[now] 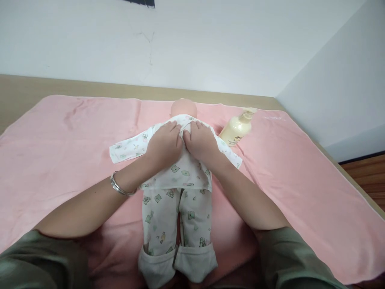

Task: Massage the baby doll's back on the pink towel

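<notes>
A baby doll lies on a pink sheet, its bare head (184,107) at the far end; its face does not show. It wears a white long-sleeved baby top (188,172) printed with small green animals, and matching trousers (162,212) with turned-over cuffs. My left hand (166,143) rests on the upper part of the top, fingers curled at the neckline. Beside it my right hand (200,140) grips the cloth there too, its thumb close to the left one. Some fabric is bunched between the hands. My fingertips are partly hidden.
A cream pump bottle (237,129) leans tilted just right of the doll's shoulder. The pink sheet (300,180) covers most of the wooden surface (24,90). A white wall (210,48) stands behind, with another wall on the right.
</notes>
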Demonstrator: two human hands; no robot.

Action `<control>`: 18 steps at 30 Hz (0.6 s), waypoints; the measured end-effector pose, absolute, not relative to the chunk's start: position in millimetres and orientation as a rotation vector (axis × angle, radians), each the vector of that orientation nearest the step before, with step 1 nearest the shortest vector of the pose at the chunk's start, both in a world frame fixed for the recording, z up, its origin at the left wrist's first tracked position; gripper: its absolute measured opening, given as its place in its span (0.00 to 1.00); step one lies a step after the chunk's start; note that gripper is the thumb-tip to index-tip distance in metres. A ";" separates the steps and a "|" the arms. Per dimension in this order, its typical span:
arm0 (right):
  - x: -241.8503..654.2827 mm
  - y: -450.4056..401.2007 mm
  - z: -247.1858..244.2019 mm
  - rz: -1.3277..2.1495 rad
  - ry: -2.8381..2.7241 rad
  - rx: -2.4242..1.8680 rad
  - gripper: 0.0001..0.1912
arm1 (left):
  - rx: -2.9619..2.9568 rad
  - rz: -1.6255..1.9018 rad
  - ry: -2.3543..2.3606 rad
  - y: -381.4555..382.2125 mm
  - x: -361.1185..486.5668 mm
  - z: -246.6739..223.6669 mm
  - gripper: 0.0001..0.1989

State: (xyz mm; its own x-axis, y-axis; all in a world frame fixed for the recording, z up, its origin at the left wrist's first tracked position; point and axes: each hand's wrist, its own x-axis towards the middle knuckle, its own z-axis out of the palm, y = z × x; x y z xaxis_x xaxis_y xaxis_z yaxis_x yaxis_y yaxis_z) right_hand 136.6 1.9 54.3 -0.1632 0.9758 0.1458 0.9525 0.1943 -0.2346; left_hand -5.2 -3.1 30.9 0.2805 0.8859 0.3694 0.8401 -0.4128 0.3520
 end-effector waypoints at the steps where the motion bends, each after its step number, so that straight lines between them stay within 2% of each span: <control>1: 133.1 -5.1 53.2 0.077 -2.220 -1.842 0.26 | 2.397 0.785 1.671 1.7 -7.1 32.6 0.22; 4: 124.3 -24.8 49.8 -0.082 -2.308 -1.798 0.31 | 2.318 0.721 1.679 14.9 -13.1 33.9 0.18; 7: 124.3 -27.5 48.5 -0.139 -2.407 -1.727 0.32 | 2.404 0.737 1.626 16.7 -15.5 28.4 0.19; 10: 132.8 -10.1 50.4 -0.041 -2.434 -1.670 0.31 | 2.488 0.800 1.628 5.7 -11.3 21.5 0.25; 14: 141.4 13.4 54.1 0.165 -2.290 -1.829 0.30 | 2.492 0.792 1.643 -12.3 -0.8 19.7 0.28; 18: 137.0 6.5 54.4 0.112 -2.257 -1.884 0.30 | 2.421 0.769 1.641 -10.3 0.6 22.8 0.28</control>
